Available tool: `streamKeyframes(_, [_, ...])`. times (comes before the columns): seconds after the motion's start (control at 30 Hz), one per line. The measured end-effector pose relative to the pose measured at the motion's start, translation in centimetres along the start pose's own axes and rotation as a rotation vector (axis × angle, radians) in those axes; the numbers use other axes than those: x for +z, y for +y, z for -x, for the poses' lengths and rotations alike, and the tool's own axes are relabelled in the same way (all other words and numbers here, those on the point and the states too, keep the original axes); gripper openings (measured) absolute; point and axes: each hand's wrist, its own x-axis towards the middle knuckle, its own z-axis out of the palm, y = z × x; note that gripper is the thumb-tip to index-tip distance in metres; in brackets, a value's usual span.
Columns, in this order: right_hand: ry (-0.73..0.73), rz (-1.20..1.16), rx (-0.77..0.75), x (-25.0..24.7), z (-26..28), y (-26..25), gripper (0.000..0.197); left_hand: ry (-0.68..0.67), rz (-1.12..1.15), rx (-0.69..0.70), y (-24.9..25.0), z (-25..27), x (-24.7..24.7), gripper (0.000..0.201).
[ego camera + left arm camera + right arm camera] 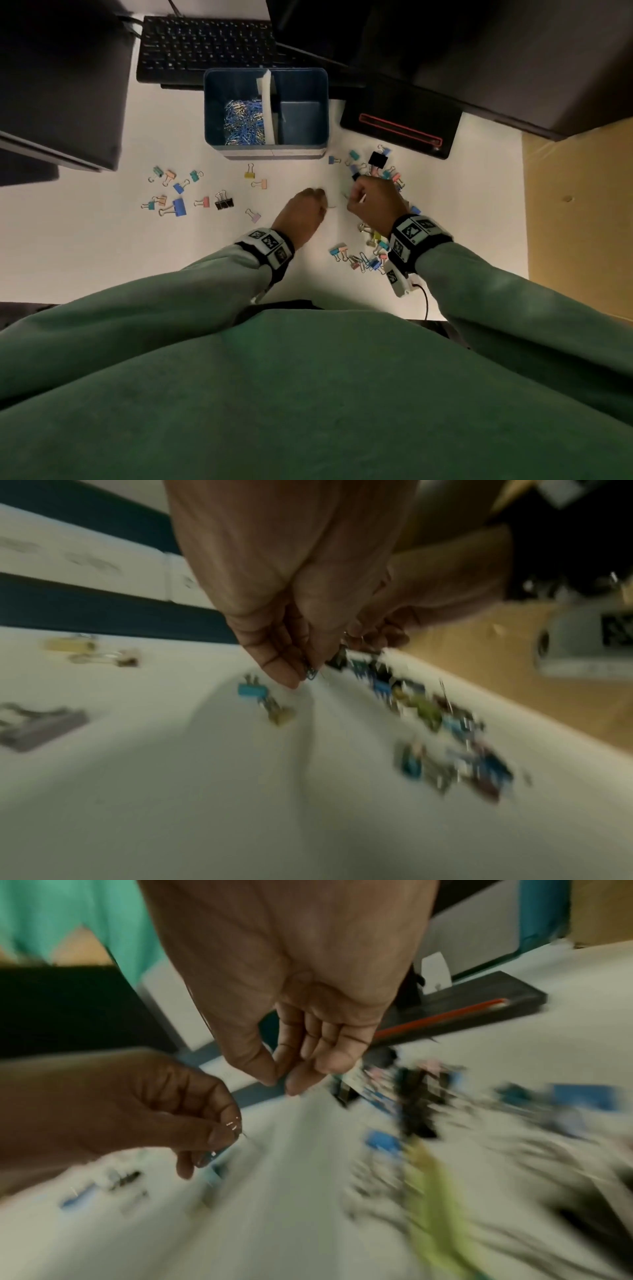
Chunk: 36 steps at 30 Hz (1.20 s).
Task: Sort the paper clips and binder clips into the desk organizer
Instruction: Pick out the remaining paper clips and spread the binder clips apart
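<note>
Left hand [306, 213] pinch round paper clips [311, 673]

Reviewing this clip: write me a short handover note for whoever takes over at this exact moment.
Left hand: fingers curled round a few paper clips.
Right hand: fingers pinched together; what it holds is too blurred to tell.
Desk organizer: left compartment holds a pile of paper clips; right compartment looks bare.
Left: binder clips lie loose on the desk, a spread on the left and a cluster on the right.

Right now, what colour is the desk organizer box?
Dark blue box with a white divider; clearest in the head view.
</note>
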Motion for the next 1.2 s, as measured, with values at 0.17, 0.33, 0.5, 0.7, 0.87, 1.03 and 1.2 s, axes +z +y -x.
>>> streamKeyframes(0.17, [0.106, -0.225, -0.121, -1.7, -2.0, -8.8, 0.004, 0.322, 0.329, -0.143, -2.3, 2.9, -8.2, 0.008])
streamKeyframes(0.33, [0.138, -0.173, -0.21, -0.7, -8.1, -17.2, 0.002, 0.541, 0.268, -0.264, -6.3, 0.4, -15.6, 0.011])
streamKeyframes(0.5, [0.0, 0.122, -0.172, 1.4, -10.3, -19.3, 0.014, 0.427, 0.078, -0.328, -7.9, -2.1, -16.5, 0.02])
streamKeyframes(0.7, [0.241, -0.123, -0.154, -2.1, -4.7, -9.5, 0.008, 0.617, 0.176, -0.042, -3.7, 0.6, -10.4, 0.02])
streamKeyframes(0.87, [0.238, 0.167, 0.174, -3.6, -0.4, 1.6, 0.022, 0.137, 0.011, 0.199, 1.9, -1.3, -1.9, 0.037])
streamKeyframes(1.03, [0.049, 0.288, 0.211, -2.4, 1.4, 3.8, 0.038, 0.041, -0.208, 0.161, 2.5, -3.9, 0.1, 0.048])
streamKeyframes(1.2, [0.084, 0.149, 0.224, -2.1, 1.9, 4.6, 0.024, 0.269, -0.119, -0.089, -2.2, -0.2, -1.2, 0.04])
